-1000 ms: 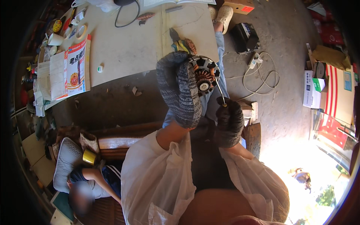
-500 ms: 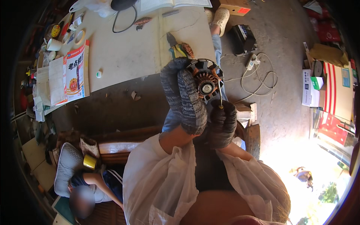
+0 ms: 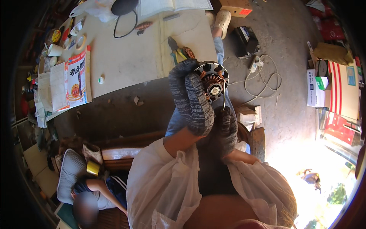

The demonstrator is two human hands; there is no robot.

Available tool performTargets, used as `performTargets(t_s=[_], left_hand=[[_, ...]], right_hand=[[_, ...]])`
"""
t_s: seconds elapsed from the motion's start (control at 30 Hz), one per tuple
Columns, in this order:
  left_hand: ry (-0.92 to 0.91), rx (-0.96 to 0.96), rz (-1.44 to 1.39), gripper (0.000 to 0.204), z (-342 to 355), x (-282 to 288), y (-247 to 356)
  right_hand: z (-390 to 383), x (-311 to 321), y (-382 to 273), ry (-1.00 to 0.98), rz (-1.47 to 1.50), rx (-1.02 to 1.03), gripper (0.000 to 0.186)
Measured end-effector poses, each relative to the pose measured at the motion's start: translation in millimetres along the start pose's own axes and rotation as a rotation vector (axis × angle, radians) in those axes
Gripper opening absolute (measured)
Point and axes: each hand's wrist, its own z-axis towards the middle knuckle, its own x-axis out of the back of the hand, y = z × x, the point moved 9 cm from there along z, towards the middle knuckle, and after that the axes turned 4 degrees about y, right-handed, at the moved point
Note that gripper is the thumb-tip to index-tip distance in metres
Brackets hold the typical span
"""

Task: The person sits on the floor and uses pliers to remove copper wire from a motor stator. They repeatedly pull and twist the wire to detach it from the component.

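Note:
My left hand [image 3: 192,99], in a dark grey knitted glove, is closed round the left side of a motor stator [image 3: 214,76]. The stator is a round black-toothed core with copper windings and a shiny metal bearing at its middle. My right hand [image 3: 225,131], gloved alike, grips a thin screwdriver-like tool [image 3: 224,100] just below it. The tool's metal shaft points up across the stator's right side; its handle is hidden in the glove. Pliers [image 3: 177,50] with yellow-green handles lie on the table beyond my left hand, beside a coil of copper wire [image 3: 188,52].
On the table [image 3: 122,57] are a booklet [image 3: 79,78], tape rolls [image 3: 81,42], a black cable and an open book [image 3: 173,5]. A black battery [image 3: 246,40] and a white power strip [image 3: 256,63] with its cord lie on the floor. Another person [image 3: 105,191] reclines at lower left.
My left hand and the stator have shifted slightly right and down, the stator tilting a little. My right hand is slightly lower, with the tool's shaft still against the stator's right side.

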Motion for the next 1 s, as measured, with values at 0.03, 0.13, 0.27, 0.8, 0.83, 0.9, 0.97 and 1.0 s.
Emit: performTargets(t_s=[0.03, 0.13, 0.27, 0.8, 0.83, 0.9, 0.97, 1.0], left_hand=[[0.0, 0.004, -0.007, 0.018, -0.1, -0.9, -0.6], [-0.006, 0.001, -0.003, 0.018, 1.3, -0.5, -1.5], [-0.011, -0.009, -0.002, 0.018, 3.1, -1.5, -6.4], [0.103, 0.532, -0.429, 0.02, 23.9, 4.8, -99.1], [0.11, 0.489, -0.316, 0.021, 20.5, 5.1, -102.2], [0.083, 0.4, -0.094, 0.022, 14.9, -6.2, -100.2], [0.078, 0.46, -0.124, 0.026, 12.3, 0.5, -129.1], [0.102, 0.574, -0.145, 0.028, 9.1, -7.8, -128.4]], right_hand=[[0.4, 0.2, -5.6, 0.004, -0.04, 0.074, 0.019], [8.4, -7.6, -17.4, -0.132, -0.142, 0.219, 0.02], [17.0, -15.6, -26.3, -0.427, -0.23, 0.326, 0.025], [-36.9, -54.9, 70.9, -0.631, 1.043, -1.371, 0.028], [-32.0, -57.4, 60.2, -0.639, 1.151, -1.424, 0.026], [-13.3, -58.6, 39.5, -0.618, 1.392, -1.498, 0.023], [5.1, -59.6, 23.5, -0.586, 1.639, -1.512, 0.02], [15.0, -52.9, 30.5, -0.468, 1.588, -1.487, 0.014]])
